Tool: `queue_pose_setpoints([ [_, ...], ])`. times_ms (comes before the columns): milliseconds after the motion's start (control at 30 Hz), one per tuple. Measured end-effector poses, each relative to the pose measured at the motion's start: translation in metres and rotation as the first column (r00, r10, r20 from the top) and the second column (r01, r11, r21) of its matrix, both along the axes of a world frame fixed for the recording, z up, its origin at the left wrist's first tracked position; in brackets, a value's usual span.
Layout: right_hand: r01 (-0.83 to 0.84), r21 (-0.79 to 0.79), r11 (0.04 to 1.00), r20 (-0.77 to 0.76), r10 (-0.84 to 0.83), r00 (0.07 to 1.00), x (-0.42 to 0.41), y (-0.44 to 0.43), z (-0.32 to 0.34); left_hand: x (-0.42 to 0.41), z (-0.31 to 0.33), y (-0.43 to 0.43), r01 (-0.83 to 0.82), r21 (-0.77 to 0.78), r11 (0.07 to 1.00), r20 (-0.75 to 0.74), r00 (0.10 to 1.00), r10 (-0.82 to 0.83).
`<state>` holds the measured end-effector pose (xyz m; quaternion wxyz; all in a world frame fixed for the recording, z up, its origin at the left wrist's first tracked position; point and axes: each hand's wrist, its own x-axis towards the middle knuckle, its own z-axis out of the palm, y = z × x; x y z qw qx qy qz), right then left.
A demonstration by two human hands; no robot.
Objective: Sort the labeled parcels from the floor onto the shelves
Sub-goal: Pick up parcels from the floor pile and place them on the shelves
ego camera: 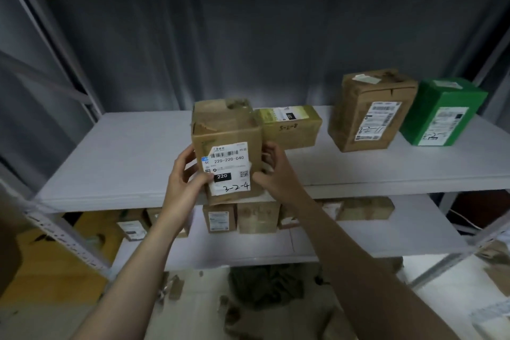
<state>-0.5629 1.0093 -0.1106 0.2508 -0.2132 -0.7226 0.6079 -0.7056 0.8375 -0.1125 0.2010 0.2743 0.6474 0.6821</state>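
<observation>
Our left hand (185, 174) curls round the left side of the one box (226, 130) we hold, marked 3-2-4; our right hand (273, 171) curls round its right side, equally near. It stands upright, label toward us, at the front edge of the shelf (124, 152). Further right on that shelf sit three parcels: a low box (289, 130), a tall box (369, 113), a green box (441, 113).

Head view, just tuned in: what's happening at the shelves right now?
A person grips a brown parcel marked 3-2-4 with the left hand and right hand, one on each side, at the front edge of the upper shelf; whether it already rests there is unclear. Three parcels stand on that shelf: a small box just behind it, a taller brown box and a green box to the right. More parcels sit on the lower shelf.
</observation>
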Motion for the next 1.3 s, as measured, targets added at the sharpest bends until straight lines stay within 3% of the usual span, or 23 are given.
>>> queue_pose_setpoints([
  [167, 0.049, -0.011, 0.999, 0.067, -0.048, 0.997, -0.040, -0.006, -0.023, -0.045, -0.011, 0.003, 0.006, -0.085, 0.996, -0.062, 0.998, -0.011],
  [267, 0.186, 0.167, 0.968, 0.150, -0.212, 0.966, -0.061, -0.006, -0.018, -0.068, -0.006, 0.014, -0.055, -0.102, 0.993, -0.119, 0.992, 0.042],
  [333, 0.288, 0.331, 0.899, 0.118, -0.342, 0.932, -0.073, -0.008, -0.016, -0.082, -0.005, 0.019, -0.094, -0.113, 0.989, -0.151, 0.986, 0.076],
  [400, 0.223, 0.410, 0.885, 0.094, -0.284, 0.954, -0.086, -0.011, -0.011, -0.094, -0.005, 0.022, -0.109, -0.118, 0.987, -0.169, 0.982, 0.088],
  [533, -0.082, 0.319, 0.944, 0.163, 0.031, 0.986, -0.115, -0.020, -0.001, -0.107, -0.010, 0.016, -0.106, -0.127, 0.986, -0.168, 0.982, 0.084],
  [867, -0.161, 0.237, 0.958, 0.263, 0.096, 0.960, -0.176, -0.017, 0.004, -0.107, -0.011, -0.016, -0.206, -0.106, 0.973, 0.054, 0.976, 0.213],
  [967, -0.060, 0.173, 0.983, 0.191, 0.026, 0.981, -0.157, -0.014, 0.006, -0.094, -0.006, -0.025, -0.158, -0.086, 0.984, 0.069, 0.984, 0.164],
  [1100, 0.104, 0.028, 0.994, -0.002, -0.104, 0.995, -0.089, 0.000, 0.006, -0.059, -0.002, -0.013, 0.054, -0.082, 0.995, 0.121, 0.992, -0.044],
  [1300, 0.435, -0.143, 0.889, -0.048, -0.446, 0.894, 0.056, 0.030, -0.017, 0.033, -0.014, 0.062, 0.352, -0.168, 0.921, 0.104, 0.935, -0.339],
])
